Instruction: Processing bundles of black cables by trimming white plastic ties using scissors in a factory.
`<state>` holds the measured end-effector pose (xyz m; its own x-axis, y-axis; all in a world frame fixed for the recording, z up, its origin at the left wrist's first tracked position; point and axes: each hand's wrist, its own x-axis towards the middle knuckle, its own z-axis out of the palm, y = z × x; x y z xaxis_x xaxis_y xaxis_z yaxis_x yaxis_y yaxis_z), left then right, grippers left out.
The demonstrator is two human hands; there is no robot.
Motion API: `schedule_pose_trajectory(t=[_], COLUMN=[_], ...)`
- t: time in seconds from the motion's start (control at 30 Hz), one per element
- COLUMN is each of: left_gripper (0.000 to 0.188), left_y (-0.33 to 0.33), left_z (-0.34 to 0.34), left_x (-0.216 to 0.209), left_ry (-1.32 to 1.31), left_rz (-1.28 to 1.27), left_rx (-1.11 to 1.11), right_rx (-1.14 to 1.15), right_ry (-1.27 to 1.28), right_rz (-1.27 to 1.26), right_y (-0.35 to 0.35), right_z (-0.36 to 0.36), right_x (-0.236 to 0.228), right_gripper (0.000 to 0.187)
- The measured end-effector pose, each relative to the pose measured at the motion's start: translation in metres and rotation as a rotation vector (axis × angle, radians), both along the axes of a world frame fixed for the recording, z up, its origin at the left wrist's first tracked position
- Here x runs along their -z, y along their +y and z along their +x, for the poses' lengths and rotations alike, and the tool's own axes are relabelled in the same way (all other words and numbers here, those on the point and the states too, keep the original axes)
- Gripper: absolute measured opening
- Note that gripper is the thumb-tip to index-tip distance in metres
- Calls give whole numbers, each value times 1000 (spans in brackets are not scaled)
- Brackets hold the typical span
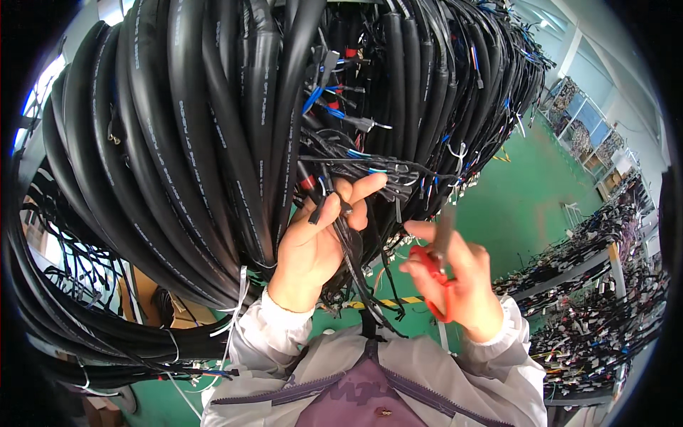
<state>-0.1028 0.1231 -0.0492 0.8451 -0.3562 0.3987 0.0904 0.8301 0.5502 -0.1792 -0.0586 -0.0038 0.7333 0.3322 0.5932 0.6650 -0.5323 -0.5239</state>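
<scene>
My left hand [311, 249] is closed around a few thin black cables [354, 257], pinching them near their connector ends. Their lower lengths dangle below my fingers. To the right, a pair of red-handled scissors [442, 307] is gripped in my right hand [466, 285], a finger through the loop. The blades point upward and are smeared by motion, so whether they are apart is unclear. Right above my left hand lies a tangle of wire ends [370, 160] with blue, white and red leads. A red band [306, 178] wraps one cable beside my fingers.
Thick black sleeved cables [149, 107] hang in a dense row on the left and overhead. Thinner harnesses [455, 64] continue to the upper right. Another rack of harnesses [590, 306] stands at right. Below is a green floor [512, 206] with a yellow-black stripe [384, 303]. White ties [242, 288] hang at left.
</scene>
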Motion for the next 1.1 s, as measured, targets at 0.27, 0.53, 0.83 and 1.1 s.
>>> schedule_pose_trajectory(t=[0.27,0.53,0.83,1.1], left_gripper=[22,28,33,29], left_y=[-1,-1,1,1], left_z=[0,-2,-2,-1], left_x=[-1,1,1,7], left_ry=[47,-14,-4,-5], left_rz=[8,-24,-39,-109], left_rx=[94,84,101,141], right_rx=[88,375,330,332], right_ry=[-130,-526,-562,-607], right_rz=[14,-100,-34,-84], right_y=[14,38,39,36], right_z=[10,37,46,47], right_x=[29,39,42,47], right_gripper=[41,34,36,41])
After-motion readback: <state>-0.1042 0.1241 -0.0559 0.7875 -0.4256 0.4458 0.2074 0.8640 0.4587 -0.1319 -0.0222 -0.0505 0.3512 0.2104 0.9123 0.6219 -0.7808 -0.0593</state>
